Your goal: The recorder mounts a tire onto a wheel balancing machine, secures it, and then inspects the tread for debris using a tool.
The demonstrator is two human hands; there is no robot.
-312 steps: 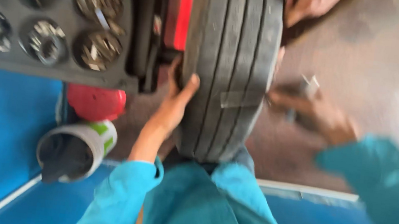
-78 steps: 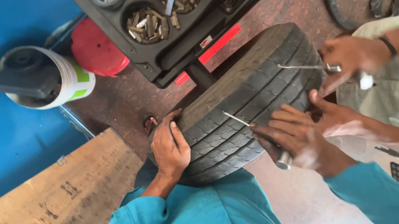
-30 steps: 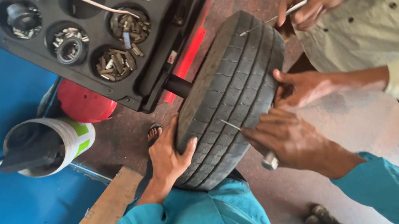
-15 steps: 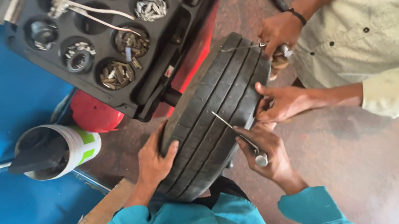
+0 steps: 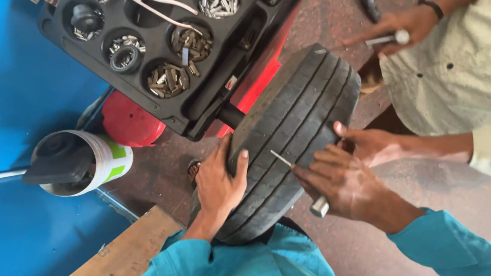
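A black tyre (image 5: 296, 125) is mounted upright on the shaft of a red and black wheel balancing machine. My left hand (image 5: 219, 181) grips the tyre's left shoulder near its lower end. My right hand (image 5: 339, 182) is closed on a thin metal pick (image 5: 283, 159) with a grey handle, its tip resting in a tread groove. A co-worker in a cream shirt has one hand (image 5: 371, 143) on the tyre's right edge and holds a similar tool (image 5: 386, 39) in the other hand.
The machine's black tray (image 5: 146, 34) holds pliers and several cups of wheel weights. A white bucket (image 5: 79, 162) and a red round object (image 5: 130, 122) sit on the floor at left, beside a blue panel. A wooden plank (image 5: 128, 251) lies below.
The view has shifted and the tyre sits more tilted in frame. My right hand's pick has slid lower on the tread. The co-worker's upper hand has lifted off the tyre.
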